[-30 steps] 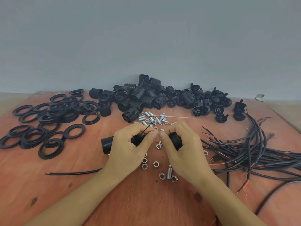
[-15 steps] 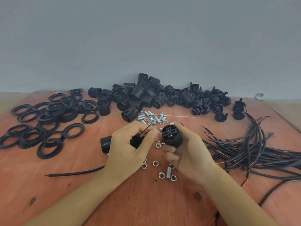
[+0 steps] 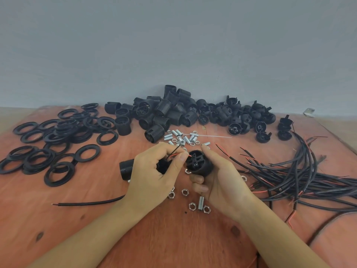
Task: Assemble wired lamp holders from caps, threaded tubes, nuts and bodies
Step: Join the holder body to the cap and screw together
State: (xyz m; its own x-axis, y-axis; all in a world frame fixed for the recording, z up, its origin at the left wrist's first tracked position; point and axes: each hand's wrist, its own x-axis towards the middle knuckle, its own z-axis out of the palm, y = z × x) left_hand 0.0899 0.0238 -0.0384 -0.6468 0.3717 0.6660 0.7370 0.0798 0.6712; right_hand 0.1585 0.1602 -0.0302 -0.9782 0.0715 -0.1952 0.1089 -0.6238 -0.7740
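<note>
A: Where's the round black plastic lamp holder body (image 3: 196, 161)?

B: Centre of the frame, cupped in the right hand (image 3: 216, 176), fingers closed round its side, terminal face turned up.

A: And the thin red and black wire ends (image 3: 174, 154)?

B: Pinched shut between the left hand (image 3: 152, 176) thumb and forefinger, just beside the terminals.

A: Handling?

B: I'd judge the body light and rigid; the strands limp, so pinch near their tips. Silver hex nuts (image 3: 185, 192) lie below the hands.
</note>
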